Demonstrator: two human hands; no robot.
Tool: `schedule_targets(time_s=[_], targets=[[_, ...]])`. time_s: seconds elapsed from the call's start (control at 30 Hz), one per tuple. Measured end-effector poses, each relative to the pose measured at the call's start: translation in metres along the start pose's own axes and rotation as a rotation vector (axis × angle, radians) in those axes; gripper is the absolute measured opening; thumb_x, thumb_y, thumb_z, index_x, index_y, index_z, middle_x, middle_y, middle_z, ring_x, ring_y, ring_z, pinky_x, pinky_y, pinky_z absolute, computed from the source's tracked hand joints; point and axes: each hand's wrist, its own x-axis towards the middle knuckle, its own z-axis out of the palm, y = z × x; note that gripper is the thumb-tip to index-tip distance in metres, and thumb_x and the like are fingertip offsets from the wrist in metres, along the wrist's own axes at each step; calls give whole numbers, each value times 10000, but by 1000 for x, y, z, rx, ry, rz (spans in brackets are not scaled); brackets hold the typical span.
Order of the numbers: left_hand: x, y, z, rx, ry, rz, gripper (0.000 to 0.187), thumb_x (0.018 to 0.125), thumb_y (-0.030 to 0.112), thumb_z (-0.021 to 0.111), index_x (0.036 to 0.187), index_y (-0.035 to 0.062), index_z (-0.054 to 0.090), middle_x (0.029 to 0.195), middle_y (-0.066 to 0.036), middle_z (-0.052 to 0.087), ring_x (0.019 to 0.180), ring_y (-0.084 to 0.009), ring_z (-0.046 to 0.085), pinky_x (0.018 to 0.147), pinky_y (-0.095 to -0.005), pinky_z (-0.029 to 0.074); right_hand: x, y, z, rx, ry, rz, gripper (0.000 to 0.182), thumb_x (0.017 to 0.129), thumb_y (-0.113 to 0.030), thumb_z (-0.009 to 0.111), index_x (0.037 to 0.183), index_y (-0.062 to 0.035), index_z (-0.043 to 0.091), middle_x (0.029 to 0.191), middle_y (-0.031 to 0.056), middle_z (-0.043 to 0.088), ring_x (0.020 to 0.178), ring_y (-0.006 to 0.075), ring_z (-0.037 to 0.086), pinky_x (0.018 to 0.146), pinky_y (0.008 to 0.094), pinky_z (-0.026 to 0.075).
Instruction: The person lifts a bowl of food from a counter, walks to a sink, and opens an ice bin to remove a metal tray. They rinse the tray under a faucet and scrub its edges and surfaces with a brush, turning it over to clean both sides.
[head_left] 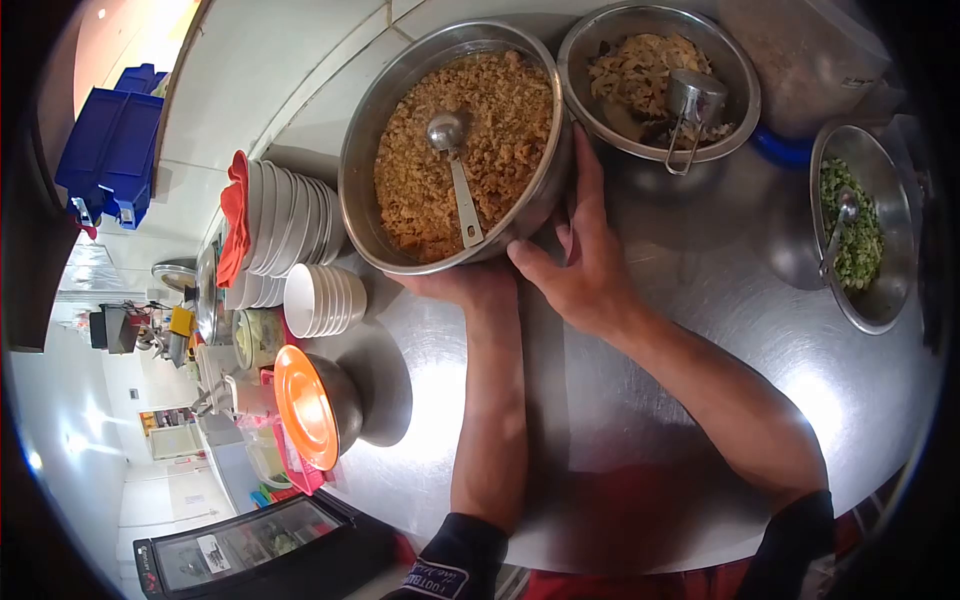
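Observation:
A large steel bowl (357, 185) of brown minced food (510, 110) is held between both hands at the top centre. My left hand (465, 284) is under its near rim, with most of the fingers hidden beneath it. My right hand (580, 240) rests against the bowl's right side, thumb and fingers spread round its wall. A measuring spoon (462, 190) lies in the food, its handle toward the near rim. Just right of it stands a second steel bowl (738, 140) with pale sliced food and a metal cup (696, 97).
A steel bowl of chopped greens (850, 230) with a spoon stands at the right. Stacked plates (290, 215), white bowls (325, 300) and an orange dish (305, 405) over a metal bowl are at the left. A clear container (800, 60) is at the top right.

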Motion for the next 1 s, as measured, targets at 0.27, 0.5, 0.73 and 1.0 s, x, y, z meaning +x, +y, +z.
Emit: schedule_targets(time_s=[0.27,0.5,0.73,1.0], targets=[[-3,-3,-1,-164,24,-104,718,972,573,172,1431,71,403,1403,-146,485,1280,-349,491,1080,-495,434,1,2,-1,124,-43,-14,1030,844,29,631,1534,-96,-124,1599,133,13,1479,251,77,1208,401,133],[-3,-9,-9,-74,99,-100,718,975,570,183,1424,57,408,1399,-143,491,1273,-338,497,1071,-478,443,1,4,-2,68,-70,-5,997,876,53,589,1526,-90,-155,1602,143,-9,1484,250,69,1210,394,112],[-14,6,10,2,268,30,539,1024,428,296,1374,33,407,1357,-129,495,1228,-259,511,1045,-409,438,0,-1,-2,-99,-21,-27,897,869,130,454,1543,-86,-97,1604,146,41,1479,245,110,1202,386,125],[-10,-4,-4,-227,369,-135,441,1043,349,333,1302,28,488,1262,-81,545,1167,-182,521,1002,-331,412,1,1,-5,177,-86,-51,892,921,0,559,1553,-101,-64,1586,175,129,1439,225,226,1142,353,265]])
